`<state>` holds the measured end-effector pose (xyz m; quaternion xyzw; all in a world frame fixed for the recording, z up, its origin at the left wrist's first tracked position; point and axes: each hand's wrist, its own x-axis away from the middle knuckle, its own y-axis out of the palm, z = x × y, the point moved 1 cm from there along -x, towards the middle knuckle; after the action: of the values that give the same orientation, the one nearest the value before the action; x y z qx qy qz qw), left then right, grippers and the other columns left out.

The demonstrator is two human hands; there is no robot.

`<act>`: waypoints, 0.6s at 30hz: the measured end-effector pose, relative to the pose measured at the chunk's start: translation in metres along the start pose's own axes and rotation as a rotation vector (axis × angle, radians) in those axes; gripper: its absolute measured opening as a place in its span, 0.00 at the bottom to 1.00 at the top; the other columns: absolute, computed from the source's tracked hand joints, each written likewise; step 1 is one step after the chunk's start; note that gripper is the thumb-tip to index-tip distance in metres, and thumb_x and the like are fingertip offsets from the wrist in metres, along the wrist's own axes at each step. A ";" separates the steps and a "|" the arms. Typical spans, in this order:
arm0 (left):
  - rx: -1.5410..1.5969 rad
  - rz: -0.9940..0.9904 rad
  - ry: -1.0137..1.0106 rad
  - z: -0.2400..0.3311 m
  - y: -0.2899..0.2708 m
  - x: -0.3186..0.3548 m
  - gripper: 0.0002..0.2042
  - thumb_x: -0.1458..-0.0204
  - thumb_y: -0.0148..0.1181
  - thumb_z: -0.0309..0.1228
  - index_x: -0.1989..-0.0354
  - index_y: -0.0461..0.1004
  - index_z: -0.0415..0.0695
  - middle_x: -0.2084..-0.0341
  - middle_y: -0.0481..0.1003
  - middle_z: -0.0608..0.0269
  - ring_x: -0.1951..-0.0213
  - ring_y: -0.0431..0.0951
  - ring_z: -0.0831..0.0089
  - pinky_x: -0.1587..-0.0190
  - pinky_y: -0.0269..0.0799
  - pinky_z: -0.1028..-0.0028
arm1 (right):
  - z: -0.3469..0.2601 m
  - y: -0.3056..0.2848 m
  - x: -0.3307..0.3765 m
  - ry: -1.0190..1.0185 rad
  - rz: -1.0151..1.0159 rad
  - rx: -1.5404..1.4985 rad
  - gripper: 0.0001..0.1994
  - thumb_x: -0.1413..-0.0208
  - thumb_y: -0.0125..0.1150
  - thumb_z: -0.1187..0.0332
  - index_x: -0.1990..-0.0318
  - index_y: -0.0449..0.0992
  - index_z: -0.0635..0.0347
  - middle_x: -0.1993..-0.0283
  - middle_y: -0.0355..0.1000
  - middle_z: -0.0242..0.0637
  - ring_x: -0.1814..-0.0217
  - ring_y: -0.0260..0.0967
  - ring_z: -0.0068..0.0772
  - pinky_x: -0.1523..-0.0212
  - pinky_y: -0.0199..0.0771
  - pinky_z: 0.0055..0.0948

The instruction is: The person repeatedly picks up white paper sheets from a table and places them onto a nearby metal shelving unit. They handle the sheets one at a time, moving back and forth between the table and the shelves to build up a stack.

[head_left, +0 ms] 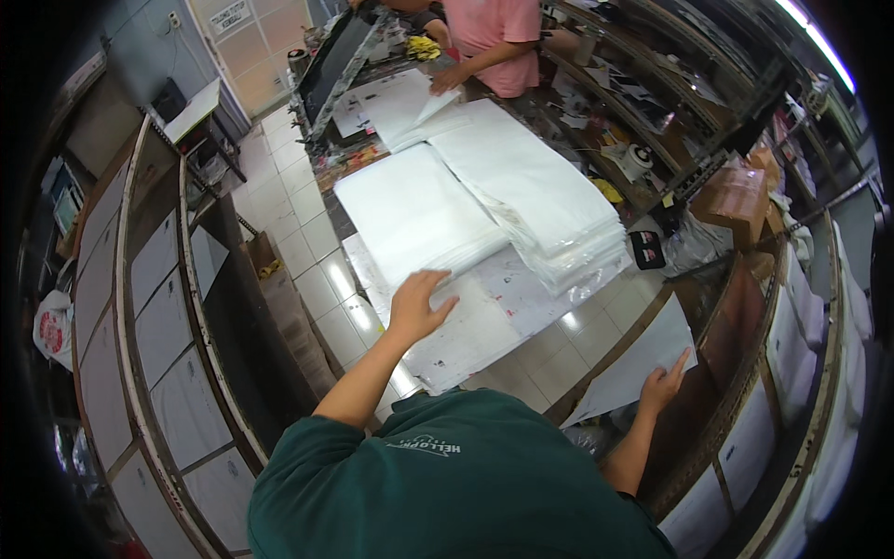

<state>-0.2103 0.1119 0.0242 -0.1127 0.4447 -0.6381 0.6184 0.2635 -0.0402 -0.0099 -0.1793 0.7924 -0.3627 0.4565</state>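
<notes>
My right hand (663, 384) grips the edge of a flat white sheet (638, 356), out to the right beside a rack. My left hand (421, 306) is at the near edge of a stack of white sheets (410, 210), thumb and fingers apart; whether it touches the stack is hard to tell. To the right of that stack lies a thicker pile of white sheets (531, 177) with glossy, slightly fanned near edges. Both rest on a pale, ink-marked table (466, 345). The kind of sheet, paper or thin plastic, cannot be made out.
Across the table a person in a pink shirt (494, 42) handles another white sheet (410, 102) beside a dark tilted frame (345, 56). Racks with white sheets (186, 401) curve along both sides. Cluttered shelves (643, 84) and a cardboard box (734, 200) stand right.
</notes>
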 end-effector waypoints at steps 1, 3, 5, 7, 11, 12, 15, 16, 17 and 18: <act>-0.038 0.050 -0.039 -0.016 -0.002 -0.011 0.21 0.58 0.63 0.36 0.54 0.70 0.43 0.61 0.73 0.56 0.56 0.71 0.58 0.53 0.67 0.65 | -0.008 0.003 -0.001 0.010 -0.019 -0.025 0.37 0.59 0.43 0.79 0.35 0.52 0.53 0.44 0.62 0.57 0.46 0.61 0.59 0.48 0.62 0.43; -0.103 0.149 -0.110 -0.050 0.001 -0.039 0.24 0.58 0.64 0.35 0.51 0.68 0.44 0.58 0.71 0.55 0.53 0.69 0.57 0.51 0.66 0.64 | -0.027 -0.002 -0.010 0.031 -0.049 -0.066 0.37 0.59 0.43 0.79 0.34 0.51 0.54 0.43 0.61 0.57 0.44 0.60 0.59 0.46 0.61 0.42; -0.201 0.270 -0.094 -0.087 0.008 -0.076 0.27 0.60 0.65 0.35 0.49 0.66 0.45 0.53 0.68 0.55 0.50 0.66 0.57 0.52 0.66 0.63 | -0.051 -0.014 -0.015 0.031 -0.068 -0.110 0.38 0.59 0.44 0.80 0.34 0.49 0.52 0.42 0.59 0.59 0.42 0.58 0.59 0.43 0.58 0.42; -0.259 0.269 -0.171 -0.117 0.018 -0.112 0.28 0.61 0.66 0.35 0.48 0.65 0.46 0.52 0.66 0.56 0.48 0.64 0.57 0.52 0.66 0.63 | -0.066 -0.023 -0.015 0.050 -0.089 -0.113 0.39 0.59 0.44 0.81 0.33 0.48 0.52 0.41 0.58 0.60 0.41 0.56 0.59 0.42 0.56 0.41; -0.227 0.220 -0.254 -0.145 0.052 -0.157 0.30 0.61 0.66 0.36 0.47 0.64 0.47 0.50 0.64 0.58 0.46 0.62 0.59 0.53 0.66 0.62 | -0.075 -0.046 -0.005 0.117 -0.121 -0.053 0.39 0.59 0.42 0.82 0.33 0.48 0.54 0.39 0.56 0.60 0.40 0.56 0.59 0.41 0.55 0.42; -0.202 0.218 -0.254 -0.146 0.062 -0.160 0.29 0.61 0.66 0.36 0.47 0.64 0.47 0.50 0.64 0.58 0.46 0.62 0.59 0.53 0.66 0.62 | -0.077 -0.053 0.001 0.134 -0.135 -0.042 0.39 0.59 0.42 0.82 0.33 0.47 0.55 0.39 0.55 0.60 0.40 0.55 0.59 0.41 0.55 0.42; -0.138 0.205 -0.255 -0.144 0.086 -0.157 0.28 0.61 0.66 0.36 0.48 0.65 0.47 0.51 0.64 0.58 0.46 0.62 0.60 0.53 0.66 0.62 | -0.082 -0.063 0.017 0.110 -0.097 -0.028 0.39 0.60 0.41 0.84 0.34 0.47 0.58 0.38 0.54 0.59 0.38 0.54 0.58 0.40 0.54 0.42; -0.116 0.197 -0.255 -0.142 0.092 -0.152 0.28 0.61 0.66 0.36 0.48 0.65 0.47 0.51 0.64 0.58 0.46 0.62 0.60 0.53 0.66 0.62 | -0.079 -0.065 0.022 0.117 -0.104 -0.026 0.39 0.61 0.41 0.84 0.34 0.47 0.58 0.37 0.53 0.59 0.37 0.54 0.57 0.39 0.53 0.42; -0.097 0.191 -0.248 -0.140 0.095 -0.149 0.27 0.61 0.66 0.36 0.49 0.66 0.47 0.51 0.64 0.58 0.47 0.62 0.60 0.53 0.65 0.62 | -0.077 -0.067 0.028 0.129 -0.107 -0.027 0.39 0.61 0.41 0.84 0.34 0.47 0.59 0.37 0.53 0.58 0.37 0.53 0.57 0.39 0.53 0.41; -0.080 0.189 -0.254 -0.141 0.098 -0.145 0.27 0.61 0.66 0.35 0.50 0.66 0.48 0.51 0.64 0.58 0.46 0.62 0.59 0.52 0.64 0.61 | -0.076 -0.068 0.032 0.139 -0.111 -0.029 0.39 0.61 0.41 0.84 0.34 0.47 0.59 0.36 0.52 0.58 0.36 0.53 0.57 0.39 0.52 0.41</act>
<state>-0.2098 0.3173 -0.0677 -0.1747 0.3966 -0.5394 0.7220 0.1790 -0.0749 0.0456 -0.2039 0.8162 -0.3874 0.3771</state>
